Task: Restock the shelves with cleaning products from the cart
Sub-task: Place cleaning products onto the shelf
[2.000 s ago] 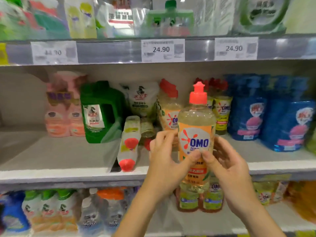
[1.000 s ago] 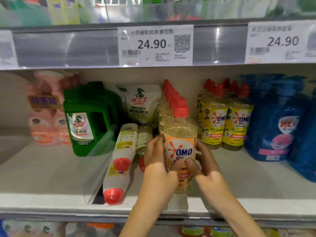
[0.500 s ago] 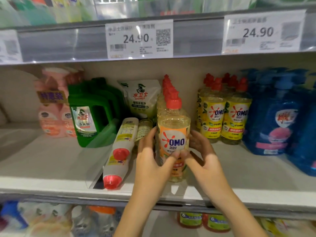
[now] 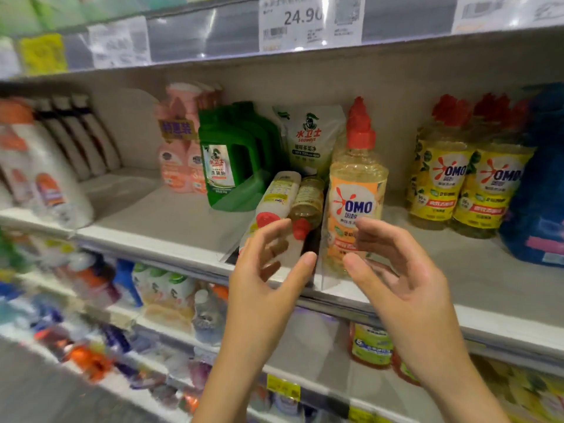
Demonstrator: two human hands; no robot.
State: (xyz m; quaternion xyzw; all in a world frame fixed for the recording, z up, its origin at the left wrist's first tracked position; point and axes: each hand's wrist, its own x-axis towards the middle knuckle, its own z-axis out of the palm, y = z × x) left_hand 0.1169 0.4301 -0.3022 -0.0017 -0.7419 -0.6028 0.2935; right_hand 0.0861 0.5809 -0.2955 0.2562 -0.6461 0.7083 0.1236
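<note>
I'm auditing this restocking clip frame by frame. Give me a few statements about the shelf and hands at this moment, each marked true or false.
1. The orange-label OMO bottle stands upright on the shelf. True.
2. The left hand grips that bottle. False: its fingers are spread and hold nothing, and the right hand is open too.
3. Two red-capped bottles lie on their sides just left of the orange-label OMO bottle. True.
4. The yellow-label OMO bottles stand left of the green jugs. False: they stand to the right of the orange-label OMO bottle, and the green jugs are further left.
</note>
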